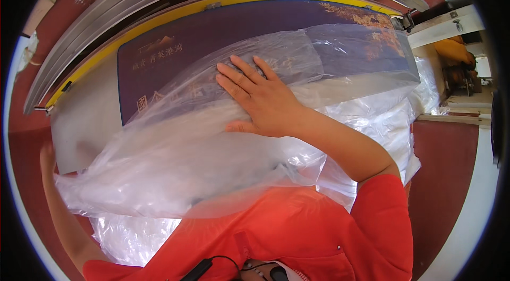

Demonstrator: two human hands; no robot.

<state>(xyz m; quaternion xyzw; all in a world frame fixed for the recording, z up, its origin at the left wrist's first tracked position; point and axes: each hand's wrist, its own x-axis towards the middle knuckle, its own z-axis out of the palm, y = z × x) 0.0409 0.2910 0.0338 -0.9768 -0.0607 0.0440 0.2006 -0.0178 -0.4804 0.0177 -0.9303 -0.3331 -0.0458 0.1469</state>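
Main relation: the long axis of the dark printed panel (234, 28) runs across the frame, left to right, its edges bowed by the lens. On my feed it lies ahead of the person, across the upper half of the picture. Clear plastic film (175, 166) lies over its middle and right; the upper-left part of the print and much of the pale left end (87, 121) show bare.

The film's length runs roughly with the panel, from lower left toward upper right, and its near side drapes down to the red shirt (303, 217) at bottom centre.

Right hand (260, 97): just above centre frame, open, palm down, fingers spread and pointing up-left. I read it as resting flat on the film, gripping nothing.

Left hand (48, 160): far left edge of frame, just beside the film's left end. I cannot tell whether it is closed on the film or only near it.

Nearer hand: right for the middle of the panel, left for its pale end. I judge the hands' spread along that long axis to be what governs how taut the film lies.

Yellow strip (175, 13) borders the panel's far edge.
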